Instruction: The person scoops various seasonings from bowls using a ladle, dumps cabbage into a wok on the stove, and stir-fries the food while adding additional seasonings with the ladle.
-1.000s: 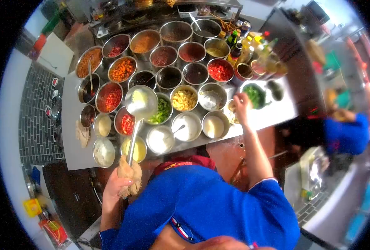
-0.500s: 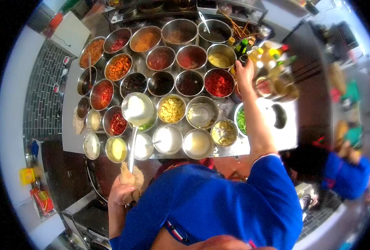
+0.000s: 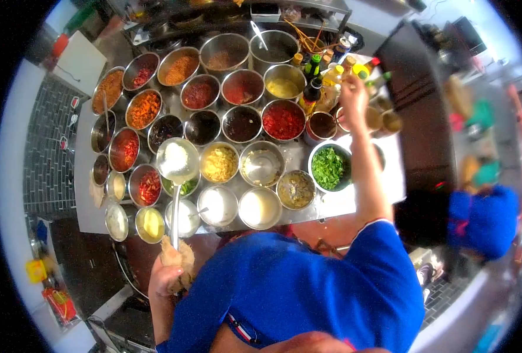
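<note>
My left hand (image 3: 167,277) is closed on a tan cloth (image 3: 177,259) wrapped round the handle of a metal ladle (image 3: 175,217). The ladle's bowl (image 3: 178,162), holding something pale, is over a pot of chopped green vegetable (image 3: 186,187). My right hand (image 3: 354,97) reaches among the bottles at the back right; its fingers are bent and close to a yellow-topped bottle (image 3: 333,75), and what they hold, if anything, cannot be made out. Below that forearm, to its left, sits a bowl of chopped greens (image 3: 330,168). A dark bottle (image 3: 312,94) stands left of the hand.
Several metal pots of ingredients cover the table (image 3: 87,206), among them red chopped peppers (image 3: 283,121), yellow pieces (image 3: 219,163) and white powder (image 3: 217,205). Bamboo sticks (image 3: 308,38) stand behind the bottles. Another person in blue (image 3: 484,223) is at the right.
My right hand has moved from beside the greens bowl to the dark bottle, then right to the other bottles. The ladle stays raised in my left hand while the view shifts.
</note>
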The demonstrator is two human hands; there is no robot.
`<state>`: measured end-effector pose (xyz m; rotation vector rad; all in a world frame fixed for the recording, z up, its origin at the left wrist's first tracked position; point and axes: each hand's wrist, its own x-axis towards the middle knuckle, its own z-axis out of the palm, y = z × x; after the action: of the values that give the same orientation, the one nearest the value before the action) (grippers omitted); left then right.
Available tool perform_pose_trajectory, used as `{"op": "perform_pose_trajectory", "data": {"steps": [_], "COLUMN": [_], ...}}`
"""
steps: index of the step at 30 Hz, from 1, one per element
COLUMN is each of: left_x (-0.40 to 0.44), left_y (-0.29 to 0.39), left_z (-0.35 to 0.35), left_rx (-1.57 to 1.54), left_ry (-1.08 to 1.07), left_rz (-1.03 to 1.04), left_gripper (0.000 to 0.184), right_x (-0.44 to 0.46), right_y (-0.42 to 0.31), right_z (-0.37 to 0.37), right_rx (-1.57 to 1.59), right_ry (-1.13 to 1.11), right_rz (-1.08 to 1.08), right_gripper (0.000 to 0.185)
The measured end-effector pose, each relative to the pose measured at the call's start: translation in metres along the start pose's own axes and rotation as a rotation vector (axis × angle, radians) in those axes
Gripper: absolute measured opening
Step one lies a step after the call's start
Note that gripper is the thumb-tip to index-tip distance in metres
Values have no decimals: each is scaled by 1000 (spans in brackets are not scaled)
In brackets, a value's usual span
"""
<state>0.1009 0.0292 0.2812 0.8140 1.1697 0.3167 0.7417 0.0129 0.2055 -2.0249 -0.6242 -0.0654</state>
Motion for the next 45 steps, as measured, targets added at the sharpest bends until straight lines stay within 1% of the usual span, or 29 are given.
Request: {"op": "perform_pose_trajectory", "data": {"steps": [2,3,4,5,6,8,11,14,18,19,22,23,24,26,28,29,30,32,35,38,39,40,42,45], "left_x": [-1,0,4,10,13,14,16,13,16,17,21,23,24,22,23,22,21,19,18,15,14,14,17,23], "left_y": [0,0,-6,-16,-20,-22,-20,-9,-10,-10,-12,-14,-16,-18,-16,-14,-11,-4,2,9,11,11,8,-5], "left_z": [2,3,-1,-11,-14,-12,-4,11,9,11,10,5,3,2,7,11,15,24,34,46,49,50,51,34], "left_rx": [32,48,8,-32,-72,-88,-109,-128,-39,-60,-88,-73,-59,-33,-32,-44,-54,-37,-15,-13,-16,-21,-36,-2], "left_ry": [57,85,50,16,-18,-8,-9,-6,18,-3,-54,-66,-78,-32,-21,-33,-45,-50,-39,-33,-35,-49,-78,-106], "left_rz": [-21,-29,-20,-10,0,5,8,12,10,12,3,-5,-10,-30,-33,-29,-28,-35,-36,-39,-42,-39,-28,2], "left_gripper": [62,62,63,63,64,64,64,65,66,66,67,68,68,69,69,69,69,69,69,68,68,67,64,61], "right_x": [34,43,52,67,74,77,71,68,56,56,66,68,67,72,67,63,69,69,65,62,72,69,58,64], "right_y": [26,27,27,51,52,58,50,61,58,59,73,78,77,94,96,98,115,135,146,142,177,173,172,190], "right_z": [-20,-31,-43,-51,-57,-60,-54,-44,-40,-40,-53,-63,-67,-71,-70,-61,-55,-45,-39,-34,-22,-19,-14,-7], "right_rx": [10,-41,-91,-72,-144,-80,-177,-333,-305,-299,-61,-166,-135,-210,-89,-63,-254,-306,-224,-148,-154,-343,-335,-224], "right_ry": [63,104,146,123,125,90,48,-16,-70,-83,225,300,334,238,13,50,58,159,36,-62,-113,-89,35,54], "right_rz": [28,24,20,14,-17,33,27,4,59,73,45,-63,-32,42,110,103,41,-65,2,160,132,109,38,46], "right_gripper": [34,33,33,36,36,34,33,35,37,37,34,31,32,34,36,38,41,43,45,47,49,52,57,59]}}
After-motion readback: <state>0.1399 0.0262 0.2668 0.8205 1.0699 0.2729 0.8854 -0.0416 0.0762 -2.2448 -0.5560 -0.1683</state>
